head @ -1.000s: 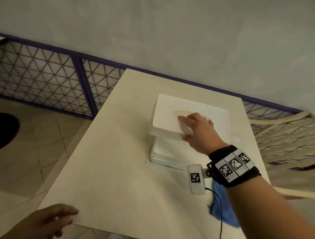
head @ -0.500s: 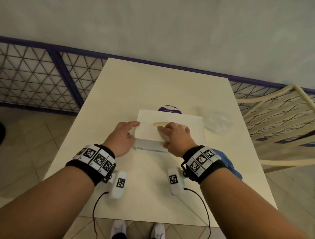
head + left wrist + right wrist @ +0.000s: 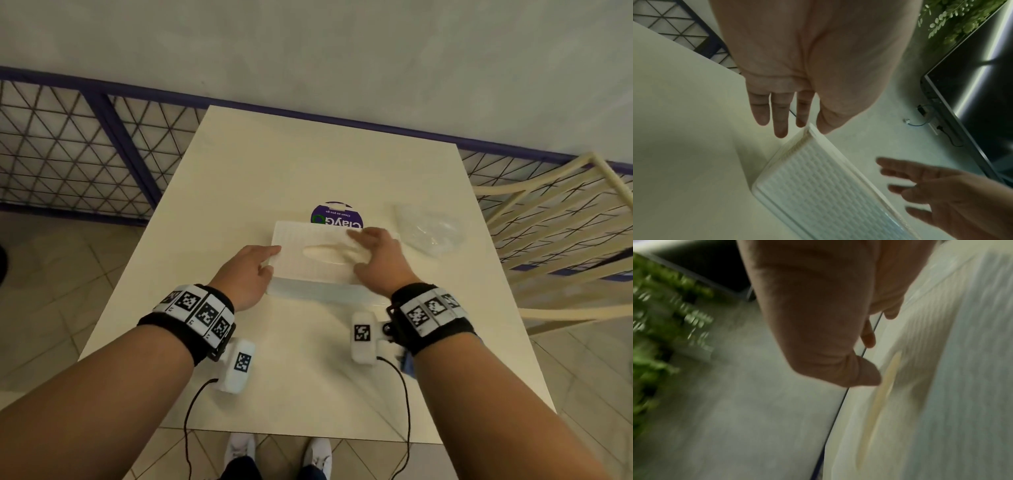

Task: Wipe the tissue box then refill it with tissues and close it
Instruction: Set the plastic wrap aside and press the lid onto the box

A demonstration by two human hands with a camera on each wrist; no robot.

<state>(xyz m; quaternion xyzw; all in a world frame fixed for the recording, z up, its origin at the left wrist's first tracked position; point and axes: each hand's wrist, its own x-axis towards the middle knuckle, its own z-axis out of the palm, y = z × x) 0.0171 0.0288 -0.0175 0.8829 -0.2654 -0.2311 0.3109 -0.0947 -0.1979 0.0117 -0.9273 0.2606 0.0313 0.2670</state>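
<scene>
The white textured tissue box [image 3: 308, 270] lies in the middle of the table, lid on, its oval slot [image 3: 323, 253] facing up. My left hand [image 3: 269, 257] is at the box's left end, fingers straight and touching the lid's edge; in the left wrist view the left hand [image 3: 795, 128] reaches the corner of the box [image 3: 818, 186]. My right hand [image 3: 363, 240] lies flat on the right part of the lid, fingers spread. The right wrist view is blurred; the thumb [image 3: 865, 374] sits by the slot [image 3: 887, 379]. No tissues show.
A blue cloth [image 3: 408, 364] peeks out under my right wrist. A crumpled clear wrapper [image 3: 430, 233] lies right of the box, and a round purple sticker [image 3: 337, 215] sits behind it. A cream chair [image 3: 565, 219] stands at the right, and a mesh fence [image 3: 68, 147] at the left.
One second ago the right hand held the lid tilted over the tissue stack; now the lid is down. The left hand came to the box's left end, and the right hand slid rightward.
</scene>
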